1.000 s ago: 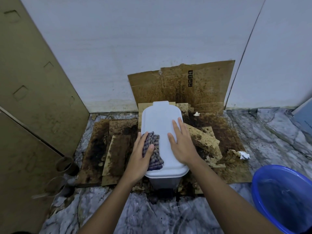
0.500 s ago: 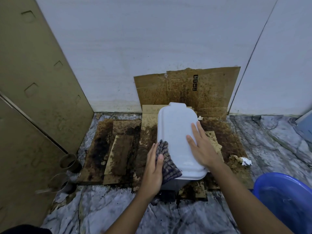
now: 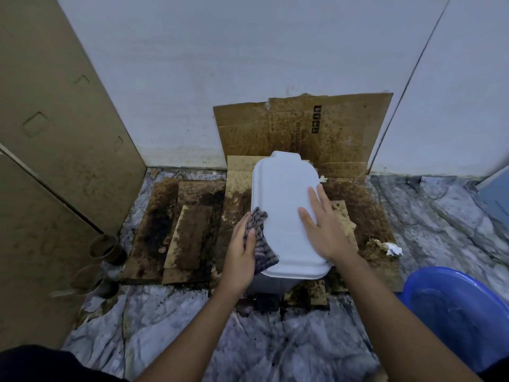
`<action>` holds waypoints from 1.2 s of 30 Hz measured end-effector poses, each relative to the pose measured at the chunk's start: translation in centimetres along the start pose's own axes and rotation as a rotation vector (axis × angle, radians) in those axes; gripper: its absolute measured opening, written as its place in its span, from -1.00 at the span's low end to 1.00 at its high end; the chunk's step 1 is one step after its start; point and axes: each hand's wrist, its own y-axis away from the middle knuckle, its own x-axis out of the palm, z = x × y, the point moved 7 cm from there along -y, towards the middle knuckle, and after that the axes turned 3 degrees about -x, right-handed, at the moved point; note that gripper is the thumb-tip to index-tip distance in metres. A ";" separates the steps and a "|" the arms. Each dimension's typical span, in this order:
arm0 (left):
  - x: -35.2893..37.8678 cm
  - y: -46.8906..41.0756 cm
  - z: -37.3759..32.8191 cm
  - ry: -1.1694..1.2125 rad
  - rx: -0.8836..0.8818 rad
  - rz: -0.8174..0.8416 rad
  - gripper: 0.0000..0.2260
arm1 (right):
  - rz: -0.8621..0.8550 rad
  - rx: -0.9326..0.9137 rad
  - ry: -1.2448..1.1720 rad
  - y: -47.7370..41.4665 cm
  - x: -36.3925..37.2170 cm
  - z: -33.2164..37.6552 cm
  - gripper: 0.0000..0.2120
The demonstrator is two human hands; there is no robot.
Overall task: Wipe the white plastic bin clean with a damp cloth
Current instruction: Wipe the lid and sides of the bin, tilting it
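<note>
The white plastic bin (image 3: 283, 194) stands on stained cardboard on the floor, its lid closed and facing up at me. My left hand (image 3: 242, 249) presses a dark checked cloth (image 3: 261, 241) against the bin's left edge, the cloth draped over the rim and down the side. My right hand (image 3: 323, 230) lies flat on the right part of the lid, fingers spread and holding nothing. The bin's grey body and black pedal (image 3: 267, 301) show just under the lid's near edge.
Soiled cardboard sheets (image 3: 190, 235) cover the floor, and one (image 3: 303, 128) leans on the wall behind. A blue basin (image 3: 454, 304) sits at right. Two brown tubes (image 3: 107, 248) lie at left by a tall cardboard panel (image 3: 55, 133). Crumpled tissue (image 3: 391, 248) lies to the right.
The cloth and my left hand slid from the top of the lid to its left edge and down the side. My right hand stayed flat on the lid.
</note>
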 end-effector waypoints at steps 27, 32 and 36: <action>-1.5 3.9 0.0 -0.136 0.039 -0.199 -0.61 | -0.022 -0.017 -0.010 -0.2 1.2 1.4 -0.34; 0.2 6.6 0.1 -0.107 0.036 -0.321 -0.57 | -0.034 -0.019 -0.014 -0.1 1.0 1.3 -0.34; 2.2 8.6 -0.1 -0.035 0.053 -0.364 -0.58 | -0.035 -0.020 -0.016 -0.3 1.0 1.1 -0.33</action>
